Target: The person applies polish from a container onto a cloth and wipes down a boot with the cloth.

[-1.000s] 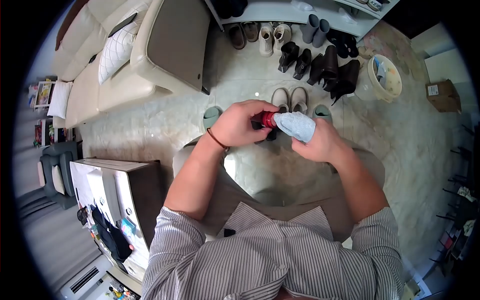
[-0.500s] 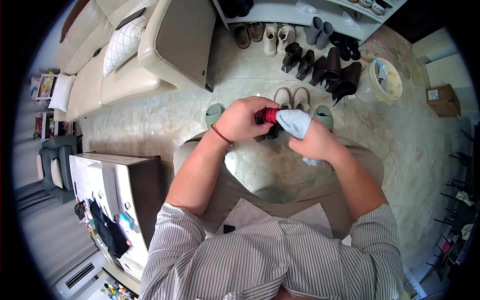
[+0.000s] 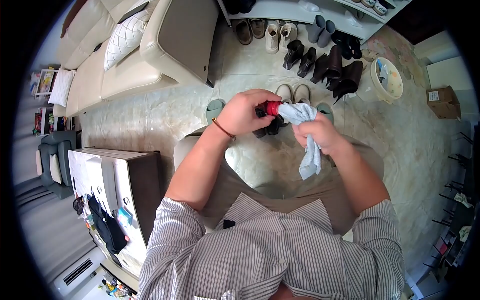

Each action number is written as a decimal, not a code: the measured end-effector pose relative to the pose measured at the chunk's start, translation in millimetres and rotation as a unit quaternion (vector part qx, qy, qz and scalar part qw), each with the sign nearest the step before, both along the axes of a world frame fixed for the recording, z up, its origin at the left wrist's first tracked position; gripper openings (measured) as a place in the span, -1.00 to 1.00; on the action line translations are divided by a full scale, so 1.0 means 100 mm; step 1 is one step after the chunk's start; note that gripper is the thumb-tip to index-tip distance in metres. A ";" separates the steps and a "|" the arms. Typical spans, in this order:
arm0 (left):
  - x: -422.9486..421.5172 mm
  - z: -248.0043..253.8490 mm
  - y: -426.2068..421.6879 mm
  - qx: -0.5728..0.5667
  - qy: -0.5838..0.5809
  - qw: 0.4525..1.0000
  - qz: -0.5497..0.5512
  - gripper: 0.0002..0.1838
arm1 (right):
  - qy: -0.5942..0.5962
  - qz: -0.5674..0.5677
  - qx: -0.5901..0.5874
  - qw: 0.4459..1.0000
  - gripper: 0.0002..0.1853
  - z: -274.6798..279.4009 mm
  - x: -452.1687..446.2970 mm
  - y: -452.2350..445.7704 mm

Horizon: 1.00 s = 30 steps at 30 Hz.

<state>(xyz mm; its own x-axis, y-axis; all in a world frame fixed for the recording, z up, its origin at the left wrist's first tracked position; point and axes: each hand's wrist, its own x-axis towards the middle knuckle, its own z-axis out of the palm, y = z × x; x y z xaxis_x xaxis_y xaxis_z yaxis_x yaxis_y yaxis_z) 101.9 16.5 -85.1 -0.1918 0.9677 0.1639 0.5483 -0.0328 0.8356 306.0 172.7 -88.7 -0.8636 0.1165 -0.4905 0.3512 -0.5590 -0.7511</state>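
Between the fingers of my left hand [image 3: 248, 112] is a small red-and-black container [image 3: 272, 108], its red end facing right. My right hand [image 3: 319, 134] is closed around a light blue cloth [image 3: 296, 113]. One bunched part of the cloth touches the container's red end, while a loose tail hangs below my fist. The kind of container is unclear, since my fingers cover most of it. On the floor beyond my hands stand a pair of beige shoes [image 3: 301, 94]. Dark shoes [image 3: 272, 129] are partly hidden beneath my hands.
Green slippers [image 3: 215, 112] lie on either side of the beige shoes. Several boots and shoes [image 3: 307, 62] line the floor before a white shoe rack [image 3: 280, 11]. A white bucket [image 3: 387, 93] and cardboard box [image 3: 443, 102] are at right, a cream sofa [image 3: 125, 89] and table [image 3: 142, 172] at left.
The cloth has shifted in my right hand, and a longer tail now hangs down. My right hand has moved slightly right; my left still holds the container.
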 end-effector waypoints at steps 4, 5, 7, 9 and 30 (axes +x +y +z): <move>-0.04 -0.04 0.00 0.007 -0.005 1.000 0.003 -0.50 | -0.016 -0.003 -0.092 0.996 -0.96 0.04 0.02 0.05; -0.04 -0.04 0.00 0.004 -0.013 1.000 0.002 -0.50 | -0.020 -0.002 -0.094 0.995 -0.96 0.00 0.03 0.06; -0.05 -0.06 -0.02 -0.002 -0.026 1.000 -0.001 -0.49 | 0.011 -0.002 -0.125 0.992 -0.79 -0.08 0.06 0.09; -0.02 -0.07 -0.02 0.013 -0.033 0.999 0.007 -0.51 | 0.024 0.001 -0.143 0.989 -0.80 -0.06 0.06 0.08; -0.58 0.52 -1.21 0.248 -0.354 0.860 0.273 -0.43 | 0.371 0.014 -0.282 0.885 -0.30 0.04 0.12 0.30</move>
